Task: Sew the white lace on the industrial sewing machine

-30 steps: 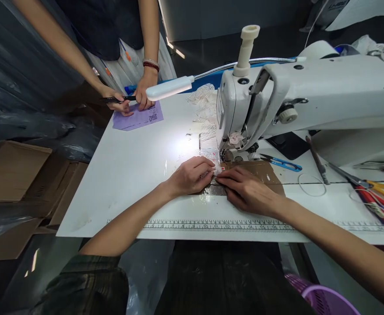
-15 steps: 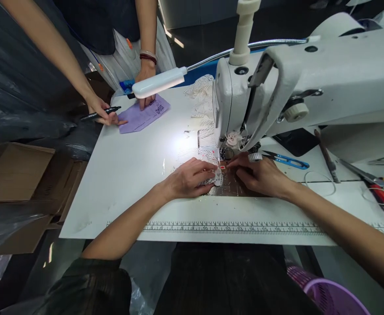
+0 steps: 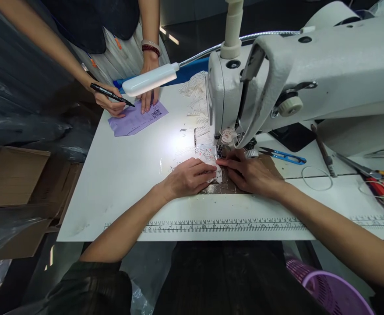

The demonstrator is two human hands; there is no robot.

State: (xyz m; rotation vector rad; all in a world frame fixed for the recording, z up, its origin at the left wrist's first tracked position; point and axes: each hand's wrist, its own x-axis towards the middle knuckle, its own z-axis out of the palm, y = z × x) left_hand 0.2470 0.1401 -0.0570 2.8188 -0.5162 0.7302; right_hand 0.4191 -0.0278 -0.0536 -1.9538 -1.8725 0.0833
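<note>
White lace (image 3: 218, 175) lies under the needle area of the white sewing machine (image 3: 226, 96). My left hand (image 3: 192, 177) rests on this lace from the left, its bent fingers together and holding it against the plate. From the right, my right hand (image 3: 251, 173) reaches in below the presser foot (image 3: 218, 152). Its index finger and thumb are closed at the lace's right edge, near the fingertips of the left; the exact grip is partly hidden. A brown metallic-looking plate (image 3: 223, 188) shows beneath both hands.
Blue thread snips (image 3: 287, 157) lie right of the machine head, with scissors (image 3: 369, 168) farther right. A printed ruler (image 3: 218, 225) runs along the front edge. At back left, a co-worker's hand (image 3: 109, 100) holds a black marker (image 3: 113, 95) over purple paper (image 3: 139, 120).
My right hand has moved slightly left, its index finger now at the lace edge. My left hand stays nearly still. The co-worker's marker has turned, its tip now toward the purple paper.
</note>
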